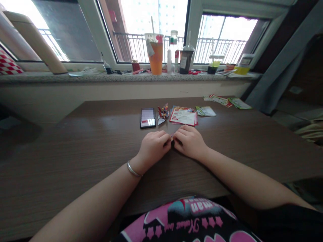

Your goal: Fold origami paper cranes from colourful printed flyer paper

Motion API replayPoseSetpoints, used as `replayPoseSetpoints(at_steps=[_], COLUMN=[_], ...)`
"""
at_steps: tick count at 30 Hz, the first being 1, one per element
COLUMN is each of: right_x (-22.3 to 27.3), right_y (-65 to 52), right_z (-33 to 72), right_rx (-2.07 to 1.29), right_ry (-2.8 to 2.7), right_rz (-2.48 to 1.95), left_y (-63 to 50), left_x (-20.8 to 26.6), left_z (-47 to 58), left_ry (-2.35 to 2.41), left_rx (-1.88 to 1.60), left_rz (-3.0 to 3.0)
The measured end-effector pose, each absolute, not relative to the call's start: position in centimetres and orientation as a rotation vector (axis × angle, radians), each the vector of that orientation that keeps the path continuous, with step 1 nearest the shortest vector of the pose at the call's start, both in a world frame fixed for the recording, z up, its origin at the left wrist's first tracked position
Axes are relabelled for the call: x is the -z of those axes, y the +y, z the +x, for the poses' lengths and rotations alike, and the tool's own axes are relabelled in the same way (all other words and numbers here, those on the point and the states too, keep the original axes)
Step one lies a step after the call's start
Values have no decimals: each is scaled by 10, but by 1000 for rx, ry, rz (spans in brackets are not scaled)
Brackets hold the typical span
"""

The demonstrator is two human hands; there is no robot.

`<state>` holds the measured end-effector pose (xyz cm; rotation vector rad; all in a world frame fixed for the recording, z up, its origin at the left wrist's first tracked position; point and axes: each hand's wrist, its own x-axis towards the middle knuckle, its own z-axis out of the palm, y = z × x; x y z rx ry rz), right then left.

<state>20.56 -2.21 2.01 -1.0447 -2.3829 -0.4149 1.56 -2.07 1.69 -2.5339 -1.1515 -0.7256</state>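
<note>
My left hand [155, 145] and my right hand [188, 141] meet fingertip to fingertip low over the brown table [101, 144]. Both are closed, with the fingers curled and pinching. A small colourful sliver [172, 137] shows in the gap between them; the fingers hide the rest, so its kind cannot be told. Just beyond the hands lies a folded figure of colourful printed paper [163, 113]. To its right is a stack of printed cards [184, 115], and to its left a phone [148, 118] with its screen lit.
Green-and-white cards [206, 111] lie right of the stack, with more printed sheets [220, 100] near the back right edge. Along the stone windowsill [113, 78] stand an orange drink cup [155, 55], a dark drink cup [186, 60], bottles and small jars.
</note>
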Motion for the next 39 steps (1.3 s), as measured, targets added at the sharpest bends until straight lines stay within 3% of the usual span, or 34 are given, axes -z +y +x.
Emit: replayPoseSetpoints(at_steps=[39], right_x=[-29], right_y=[11], right_z=[261], right_rx=[285], right_ry=[-2319], right_rz=[-1059], left_y=[-13], left_x=[-31], left_z=[-6], left_ry=[-1316], left_rx=[564], left_rz=[-2460])
